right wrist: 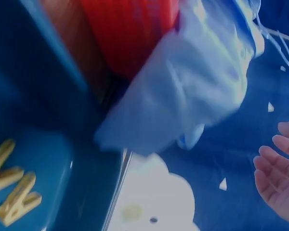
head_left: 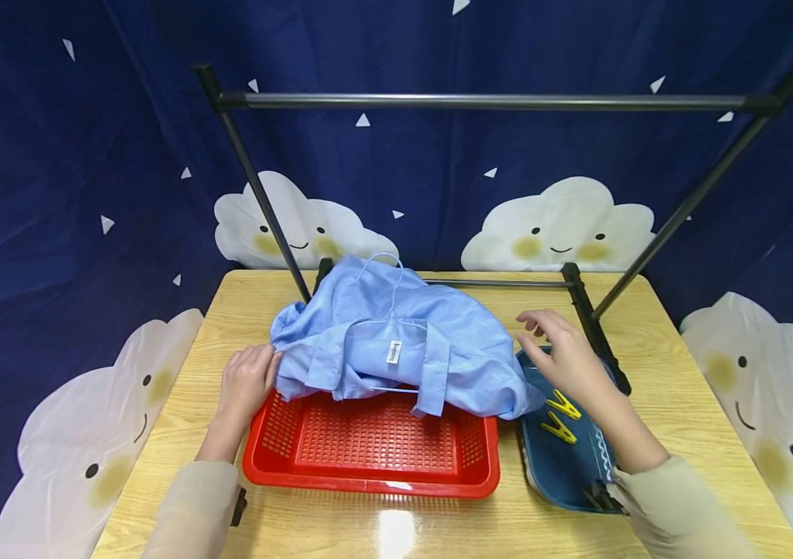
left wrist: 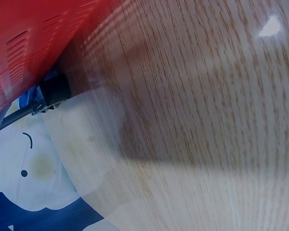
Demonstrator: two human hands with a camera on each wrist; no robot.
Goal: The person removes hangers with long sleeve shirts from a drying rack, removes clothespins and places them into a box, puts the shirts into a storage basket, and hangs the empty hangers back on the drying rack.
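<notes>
A light blue shirt [head_left: 469, 353] lies bunched over the back of a red basket [head_left: 372, 485], its collar and label facing up. A pale blue hanger [head_left: 394, 299] shows at the collar, its hook pointing away from me. At the shirt's left side, my left hand [head_left: 246, 378] pinches the fabric; the left wrist view does not show this hand. My right hand [head_left: 564, 357] is held apart from the shirt's right side, over a dark blue bin [head_left: 557, 481], fingers loosely bent around nothing. Two yellow clothespins [head_left: 559, 428] sit in that bin.
A dark metal clothes rack [head_left: 494, 102] stands behind, its bar high above the shirt and its right foot [head_left: 595, 326] beside the bin. Dark clips [head_left: 602, 497] sit at the bin's near end. All this rests on a wooden table [head_left: 313, 528] before a cloud-patterned curtain [head_left: 431, 46].
</notes>
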